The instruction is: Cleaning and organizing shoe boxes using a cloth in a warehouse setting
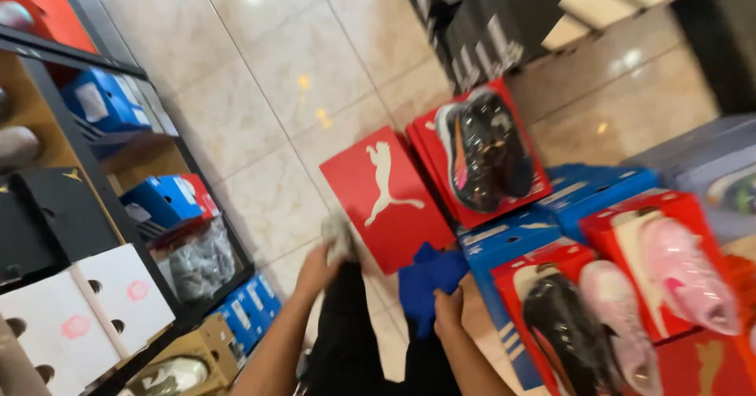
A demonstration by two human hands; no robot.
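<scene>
The left hand (316, 272) is curled shut around a crumpled wad of pale paper (339, 237) that looks soft and wrinkled. The arm reaches up from the bottom, bent a little at the wrist. The right hand (447, 309) pinches a floppy piece of bright blue cloth (429, 282), fingers closed on its lower edge. Both hands sit close together, just over the shiny cream tiled floor (268, 73).

Right above the hands leans a flat red cardboard shoebox lid (386, 199) with a white leaping animal on it. Next to it, a glossy black sneaker (484, 150) lies on another red box. Further right, a pink sneaker (685, 274) and a dark sneaker (563, 337) rest on red boxes, with blue boxes (583, 191) stacked beneath. On the left stands a dark metal shelf (75, 140) with blue boxes, white boxes and a black one.
</scene>
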